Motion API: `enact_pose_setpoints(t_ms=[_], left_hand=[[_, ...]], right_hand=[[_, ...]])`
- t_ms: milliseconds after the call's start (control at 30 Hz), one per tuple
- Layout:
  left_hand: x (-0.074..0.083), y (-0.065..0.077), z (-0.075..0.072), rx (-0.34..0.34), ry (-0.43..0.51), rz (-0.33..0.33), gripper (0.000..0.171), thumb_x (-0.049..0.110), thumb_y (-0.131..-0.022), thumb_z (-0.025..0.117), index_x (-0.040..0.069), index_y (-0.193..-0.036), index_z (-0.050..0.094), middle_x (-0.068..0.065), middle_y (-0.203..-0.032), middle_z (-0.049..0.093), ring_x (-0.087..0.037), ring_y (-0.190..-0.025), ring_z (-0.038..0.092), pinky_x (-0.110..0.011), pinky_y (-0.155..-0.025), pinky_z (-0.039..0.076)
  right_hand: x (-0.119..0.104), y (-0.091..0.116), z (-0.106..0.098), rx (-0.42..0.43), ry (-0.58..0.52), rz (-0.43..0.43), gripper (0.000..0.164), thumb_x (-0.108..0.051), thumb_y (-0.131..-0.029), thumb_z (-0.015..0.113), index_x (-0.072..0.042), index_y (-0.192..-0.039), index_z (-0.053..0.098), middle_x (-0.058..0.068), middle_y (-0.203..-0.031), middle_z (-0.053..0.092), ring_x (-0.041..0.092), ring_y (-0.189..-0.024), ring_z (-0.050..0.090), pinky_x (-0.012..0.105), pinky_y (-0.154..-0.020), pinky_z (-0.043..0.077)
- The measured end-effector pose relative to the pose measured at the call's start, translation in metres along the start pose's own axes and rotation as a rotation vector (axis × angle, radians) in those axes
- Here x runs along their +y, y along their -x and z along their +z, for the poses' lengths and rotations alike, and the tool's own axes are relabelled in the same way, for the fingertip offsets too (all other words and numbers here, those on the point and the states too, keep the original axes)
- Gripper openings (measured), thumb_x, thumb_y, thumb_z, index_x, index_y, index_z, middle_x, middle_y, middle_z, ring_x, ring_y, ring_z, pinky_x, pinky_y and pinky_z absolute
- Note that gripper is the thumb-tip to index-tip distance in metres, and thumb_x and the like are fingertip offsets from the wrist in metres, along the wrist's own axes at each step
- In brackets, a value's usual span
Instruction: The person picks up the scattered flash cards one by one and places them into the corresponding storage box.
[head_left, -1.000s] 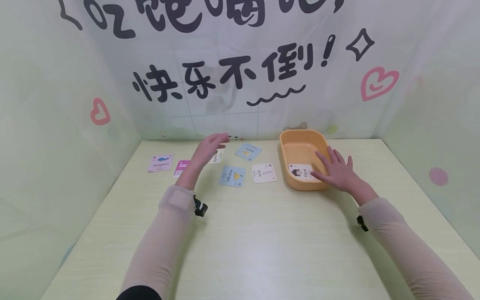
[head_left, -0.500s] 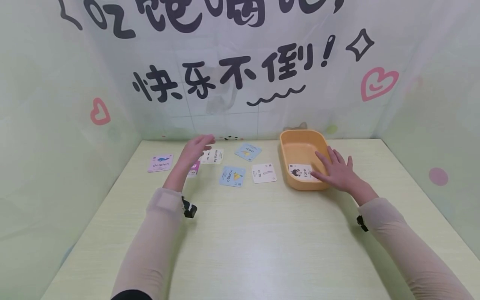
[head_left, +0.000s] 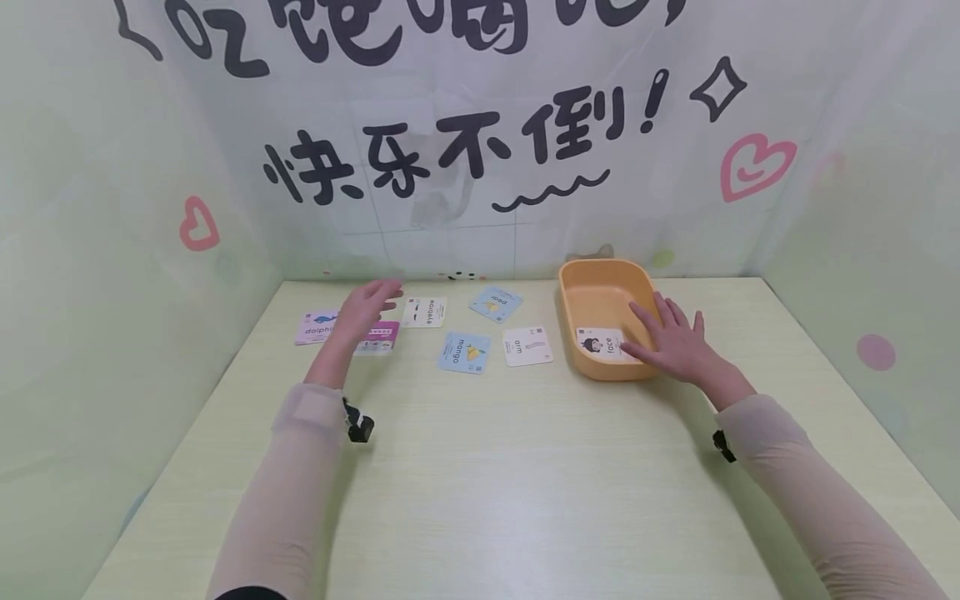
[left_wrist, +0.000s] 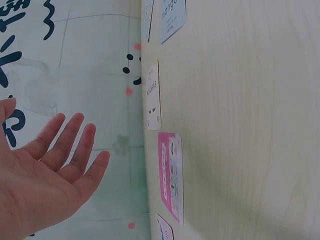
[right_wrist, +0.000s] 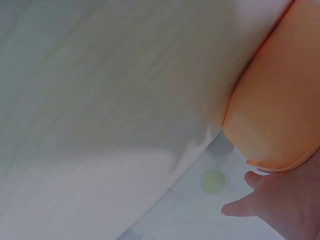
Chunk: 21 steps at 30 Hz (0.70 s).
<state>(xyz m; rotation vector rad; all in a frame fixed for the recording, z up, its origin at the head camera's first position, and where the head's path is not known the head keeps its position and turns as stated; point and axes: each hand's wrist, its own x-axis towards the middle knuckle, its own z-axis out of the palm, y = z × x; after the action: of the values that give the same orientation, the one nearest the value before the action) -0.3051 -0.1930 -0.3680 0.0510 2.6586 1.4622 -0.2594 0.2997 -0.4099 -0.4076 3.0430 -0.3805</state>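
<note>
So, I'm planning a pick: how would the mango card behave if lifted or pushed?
The mango card looks thin, so it is probably light. It lies flat on the table, so a push would likely slide it, not tip it. No curl shows, so it may be fairly stiff.

Pale wood-grain table (head_left: 555, 467), whitish back wall (head_left: 450, 250), black lettering (head_left: 476, 158), pink hearts (head_left: 750, 175), even light

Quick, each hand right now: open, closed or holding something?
Left hand: open, holding nothing, near the pink-and-white rectangular card.
Right hand: open, fingers spread at the rim of the orange rounded plastic tray.
</note>
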Motion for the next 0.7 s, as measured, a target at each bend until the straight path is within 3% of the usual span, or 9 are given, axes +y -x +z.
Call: enact_pose_setpoints(t_ms=[400, 700], left_hand=[[-0.023, 0.002, -0.014, 0.014, -0.050, -0.013, 0.065, 0.052, -0.104, 0.038, 0.005, -0.149, 0.040, -0.019, -0.153, 0.044, -0.039, -0.141, 0.044, -0.054, -0.121, 0.032], [-0.036, 0.002, -0.023, 0.008, -0.142, -0.017, 0.065, 0.052, -0.102, 0.045, 0.007, -0.149, 0.041, -0.020, -0.153, 0.043, -0.040, -0.142, 0.040, -0.057, -0.120, 0.032]], right_hand=[[0.000, 0.001, 0.000, 0.008, -0.003, -0.004, 0.083, -0.058, -0.097, 0.047, -0.013, -0.159, 0.018, 0.032, -0.164, 0.000, 0.054, -0.149, 0.005, 0.084, -0.110, -0.003], [-0.001, 0.001, 0.000, 0.011, 0.000, -0.001, 0.083, -0.059, -0.097, 0.047, -0.012, -0.159, 0.018, 0.032, -0.164, 0.000, 0.054, -0.149, 0.005, 0.084, -0.110, -0.003]])
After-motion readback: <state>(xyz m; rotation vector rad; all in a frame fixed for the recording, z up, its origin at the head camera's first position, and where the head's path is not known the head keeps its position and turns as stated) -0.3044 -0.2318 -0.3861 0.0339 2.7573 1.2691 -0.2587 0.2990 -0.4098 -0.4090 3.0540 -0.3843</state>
